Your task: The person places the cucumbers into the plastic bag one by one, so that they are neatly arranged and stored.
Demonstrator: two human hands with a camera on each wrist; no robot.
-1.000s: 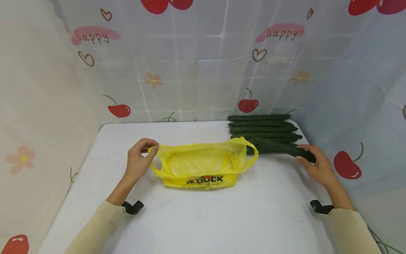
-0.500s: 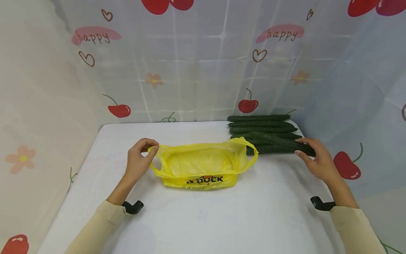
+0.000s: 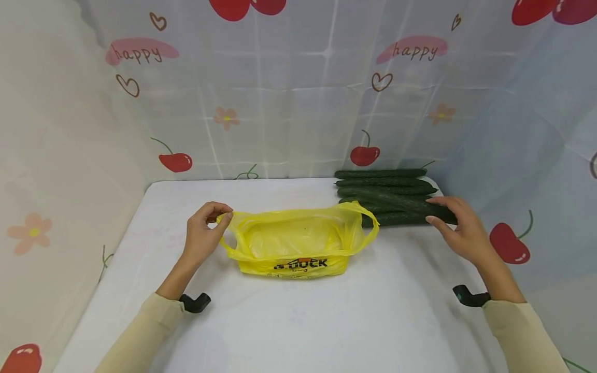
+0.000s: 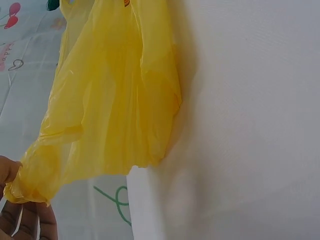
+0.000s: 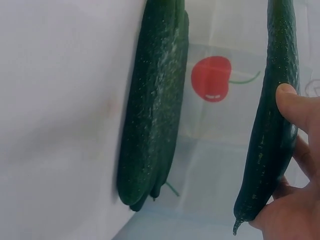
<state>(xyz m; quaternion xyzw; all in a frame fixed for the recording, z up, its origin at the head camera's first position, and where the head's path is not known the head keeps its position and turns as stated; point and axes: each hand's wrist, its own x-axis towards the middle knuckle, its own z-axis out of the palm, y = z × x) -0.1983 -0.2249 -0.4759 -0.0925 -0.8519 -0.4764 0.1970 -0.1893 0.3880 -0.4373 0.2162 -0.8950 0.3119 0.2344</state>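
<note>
The left hand (image 3: 201,235) pinches the handle of the yellow plastic bag (image 3: 294,243), which sits open-mouthed on the white table (image 3: 298,321). The right hand (image 3: 459,230) curls thumb and fingers around 1 cucumber (image 3: 401,202), lifted at its end above the pile of cucumbers (image 3: 382,181) lying just right of the bag near the cherry-print curtain (image 3: 298,103).

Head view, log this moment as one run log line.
left hand: pinches yellow bag handle | right hand: grips cucumber | bag: open on white table
</note>
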